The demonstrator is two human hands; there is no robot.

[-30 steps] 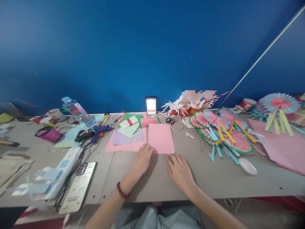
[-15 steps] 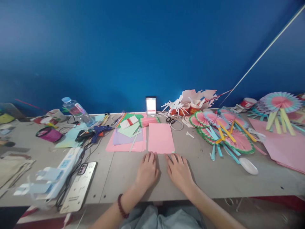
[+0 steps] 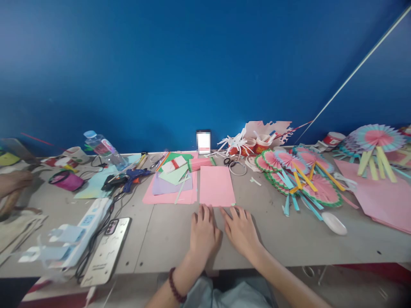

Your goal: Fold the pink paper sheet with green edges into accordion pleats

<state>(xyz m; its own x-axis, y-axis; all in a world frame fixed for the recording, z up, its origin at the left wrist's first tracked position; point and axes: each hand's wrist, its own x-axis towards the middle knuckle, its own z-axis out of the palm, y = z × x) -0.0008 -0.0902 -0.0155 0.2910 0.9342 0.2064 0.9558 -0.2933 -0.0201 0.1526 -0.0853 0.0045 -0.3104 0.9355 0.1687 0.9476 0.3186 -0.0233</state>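
A pink sheet of paper [image 3: 217, 186] lies flat on the table in front of me. My left hand [image 3: 204, 233] rests palm down at its near edge, fingers stretched forward and fingertips by the lower left corner. Near the lower right corner, my right hand [image 3: 242, 231] lies flat with its fingers extended, the index fingertip at the paper's edge. Neither hand grips anything. Just beyond the sheet is a pleated pink strip [image 3: 201, 164] with green edges. To the left, green, lilac and white papers lie on a larger pink sheet [image 3: 147, 197].
Pleated paper fans [image 3: 316, 188] and a white spoon-shaped piece [image 3: 334, 223] lie at right. Scissors [image 3: 236, 167] sit behind the sheet. At left are a glue gun [image 3: 131, 177], a phone [image 3: 107, 252], a power strip [image 3: 86, 231] and a bottle [image 3: 104, 149]. Another person's hand [image 3: 14, 184] shows far left.
My left hand has shifted a little to the right, closer to my right hand, which has barely moved. Another person's hand has come into view at the far left.
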